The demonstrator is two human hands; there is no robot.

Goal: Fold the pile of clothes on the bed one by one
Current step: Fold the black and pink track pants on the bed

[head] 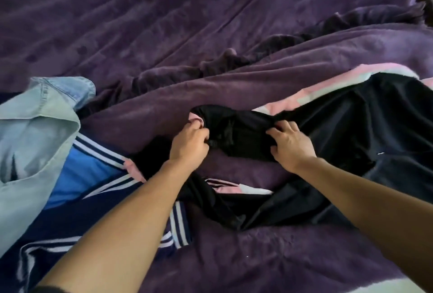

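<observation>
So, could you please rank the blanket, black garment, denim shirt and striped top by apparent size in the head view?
1. blanket
2. black garment
3. denim shirt and striped top: about alike, both partly hidden, so unranked.

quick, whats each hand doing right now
Left hand: pinching the black garment.
Right hand: fingers curled, gripping the same black garment.

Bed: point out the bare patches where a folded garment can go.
Free: the wide purple blanket beyond the denim shirt and black garment; the near strip below the black garment. Crowded: the left, with denim shirt and striped jersey.
</observation>
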